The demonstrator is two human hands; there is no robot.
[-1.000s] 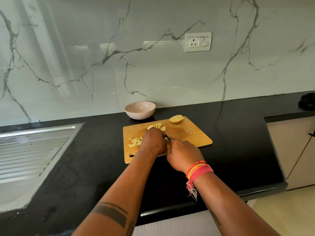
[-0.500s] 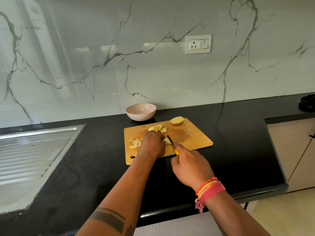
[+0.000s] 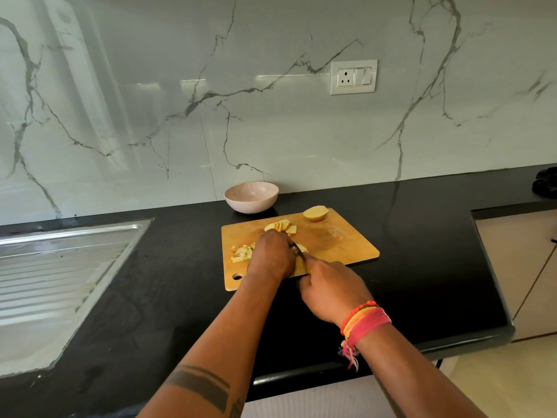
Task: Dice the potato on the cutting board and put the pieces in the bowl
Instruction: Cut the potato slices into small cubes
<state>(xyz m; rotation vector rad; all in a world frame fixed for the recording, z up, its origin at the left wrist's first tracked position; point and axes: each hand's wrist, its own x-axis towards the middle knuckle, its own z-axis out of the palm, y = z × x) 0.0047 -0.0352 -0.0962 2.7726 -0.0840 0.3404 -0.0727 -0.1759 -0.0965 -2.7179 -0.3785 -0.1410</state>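
Observation:
A wooden cutting board [image 3: 340, 239] lies on the black counter. On it sit a potato half [image 3: 315, 213] at the far edge, a fan of potato slices [image 3: 281, 227] and a small heap of diced pieces [image 3: 241, 253] at the left. My left hand [image 3: 271, 255] curls over potato pieces near the board's middle; the pieces are mostly hidden beneath it. My right hand [image 3: 333, 289] grips a knife [image 3: 297, 250] whose dark blade points into the potato beside my left fingers. A pale pink bowl [image 3: 251, 197] stands behind the board with nothing visible inside.
A steel sink drainboard [image 3: 54, 267] fills the counter's left side. The marble wall carries a socket [image 3: 353, 76]. A dark object [image 3: 545, 184] sits at the far right, and the counter's front edge [image 3: 331, 372] runs below my wrists.
My right hand drew the knife back toward me from beside my left hand, baring the blade, and now sits at the board's near edge. My left hand stayed over the potato pieces.

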